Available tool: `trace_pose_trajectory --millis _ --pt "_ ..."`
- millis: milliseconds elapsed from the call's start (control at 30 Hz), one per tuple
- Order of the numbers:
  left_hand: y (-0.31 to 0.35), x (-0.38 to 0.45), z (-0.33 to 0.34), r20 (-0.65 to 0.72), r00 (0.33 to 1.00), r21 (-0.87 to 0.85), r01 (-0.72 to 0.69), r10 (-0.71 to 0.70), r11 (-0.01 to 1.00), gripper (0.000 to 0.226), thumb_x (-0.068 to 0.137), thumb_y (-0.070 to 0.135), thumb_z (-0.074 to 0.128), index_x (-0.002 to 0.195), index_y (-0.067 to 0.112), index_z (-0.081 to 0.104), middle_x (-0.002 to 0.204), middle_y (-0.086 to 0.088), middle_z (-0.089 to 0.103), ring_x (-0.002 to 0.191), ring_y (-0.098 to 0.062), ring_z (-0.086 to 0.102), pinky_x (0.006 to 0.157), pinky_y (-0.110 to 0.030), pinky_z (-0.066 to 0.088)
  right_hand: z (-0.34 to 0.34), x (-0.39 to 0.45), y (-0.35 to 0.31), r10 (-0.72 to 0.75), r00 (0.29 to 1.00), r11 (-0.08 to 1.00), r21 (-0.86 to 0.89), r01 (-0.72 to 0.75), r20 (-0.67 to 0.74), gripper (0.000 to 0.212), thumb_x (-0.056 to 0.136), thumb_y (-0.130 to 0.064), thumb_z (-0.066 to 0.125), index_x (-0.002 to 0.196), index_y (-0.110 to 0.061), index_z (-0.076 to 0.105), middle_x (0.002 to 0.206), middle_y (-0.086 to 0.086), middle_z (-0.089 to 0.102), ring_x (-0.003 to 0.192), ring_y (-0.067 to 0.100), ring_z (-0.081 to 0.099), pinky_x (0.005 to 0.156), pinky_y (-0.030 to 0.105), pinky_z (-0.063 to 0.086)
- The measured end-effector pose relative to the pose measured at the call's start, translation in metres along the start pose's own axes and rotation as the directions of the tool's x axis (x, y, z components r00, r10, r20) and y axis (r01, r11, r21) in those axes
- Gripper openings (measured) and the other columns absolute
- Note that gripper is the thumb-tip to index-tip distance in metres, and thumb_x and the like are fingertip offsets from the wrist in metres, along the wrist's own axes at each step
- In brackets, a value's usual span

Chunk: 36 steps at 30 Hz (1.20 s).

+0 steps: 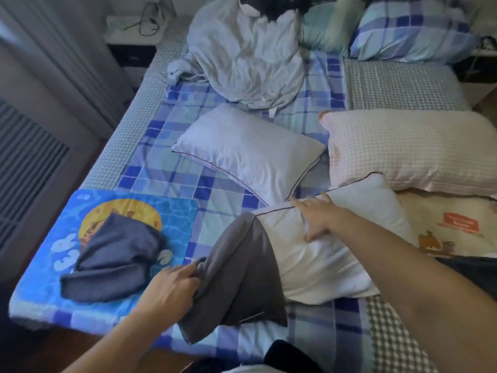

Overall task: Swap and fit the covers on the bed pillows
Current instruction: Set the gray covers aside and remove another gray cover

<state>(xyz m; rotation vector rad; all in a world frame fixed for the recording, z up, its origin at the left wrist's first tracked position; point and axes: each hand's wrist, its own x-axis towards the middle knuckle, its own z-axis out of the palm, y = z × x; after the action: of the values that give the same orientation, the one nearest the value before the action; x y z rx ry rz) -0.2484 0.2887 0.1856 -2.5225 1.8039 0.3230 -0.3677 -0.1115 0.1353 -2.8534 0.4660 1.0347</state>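
Observation:
A white pillow (333, 254) lies near the bed's front edge, its near end inside a dark grey cover (239, 278). My left hand (172, 289) grips the cover's open edge at its left side. My right hand (317, 219) presses flat on the bare part of the pillow, fingers spread. A second bare white pillow (250, 149) with dark piping lies just beyond. A pillow in a pink checked cover (414, 149) sits to the right. Another dark grey cover (115, 259) lies crumpled on a blue cartoon mat (51, 251) at the left.
A crumpled light grey cover or sheet (247, 52) lies at the back of the blue plaid bedspread (172, 168). Plaid pillows (408, 30) line the headboard. A nightstand (131, 28) with cables stands back left. A cream cartoon cloth (457, 227) lies at the right.

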Motion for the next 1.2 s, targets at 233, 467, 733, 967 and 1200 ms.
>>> trace_pose_trajectory --millis 233,467,733,967,1200 --pt "-0.074 -0.054 0.016 0.081 0.354 -0.158 0.927 -0.932 0.339 0.023 0.093 0.016 0.052 0.103 0.021 0.071 0.102 -0.015 0.067 0.097 -0.040 0.066 0.080 -0.042 0.053 0.027 -0.027 0.003 -0.024 0.999 0.996 -0.091 0.022 -0.023 0.076 0.062 -0.075 0.071 0.121 -0.028 0.059 0.125 0.003 0.054 0.120 0.027 0.049 0.100 0.038 0.038" --pt "-0.062 -0.024 0.011 0.304 0.124 -0.494 0.868 -0.944 -0.046 0.024 0.090 0.004 0.059 0.109 0.004 0.073 0.112 -0.030 0.068 0.107 -0.048 0.061 0.080 -0.039 0.043 -0.025 -0.088 0.012 0.130 0.941 0.984 0.156 -0.084 -0.312 0.020 0.081 -0.038 0.068 0.095 -0.025 0.062 0.101 0.001 0.069 0.093 0.031 0.066 0.068 0.036 0.045" --pt "-0.050 0.054 -0.058 0.374 0.442 -0.799 0.600 -0.815 -0.042 0.043 0.087 -0.008 0.049 0.062 0.024 0.065 0.066 -0.001 0.065 0.075 -0.025 0.058 0.065 -0.027 0.043 -0.186 -0.045 -0.013 0.176 0.327 0.969 0.104 -0.224 -0.928 0.019 0.068 0.001 0.070 0.081 -0.007 0.059 0.071 0.013 0.056 0.063 0.034 0.056 0.056 0.037 0.035" --pt "-0.043 0.040 -0.101 0.273 0.729 -0.886 0.445 -0.627 0.132 0.026 0.085 -0.001 0.044 0.074 0.005 0.067 0.079 0.001 0.069 0.079 -0.012 0.062 0.073 -0.021 0.049 -0.177 0.059 -0.065 0.171 0.881 0.985 0.055 -0.164 -0.441 0.059 0.090 -0.018 0.063 0.145 -0.021 0.040 0.155 0.012 0.024 0.139 0.040 0.027 0.112 0.052 0.030" --pt "-0.041 0.016 -0.125 0.190 0.754 -0.816 0.477 -0.628 0.326 0.039 0.085 0.007 0.046 0.061 0.026 0.070 0.066 0.001 0.070 0.068 -0.014 0.063 0.068 -0.028 0.047 -0.107 0.057 -0.049 0.151 0.989 0.956 0.254 -0.145 -0.003 0.065 0.092 -0.025 0.044 0.154 -0.031 0.026 0.164 0.001 0.018 0.150 0.034 0.020 0.117 0.044 0.023"
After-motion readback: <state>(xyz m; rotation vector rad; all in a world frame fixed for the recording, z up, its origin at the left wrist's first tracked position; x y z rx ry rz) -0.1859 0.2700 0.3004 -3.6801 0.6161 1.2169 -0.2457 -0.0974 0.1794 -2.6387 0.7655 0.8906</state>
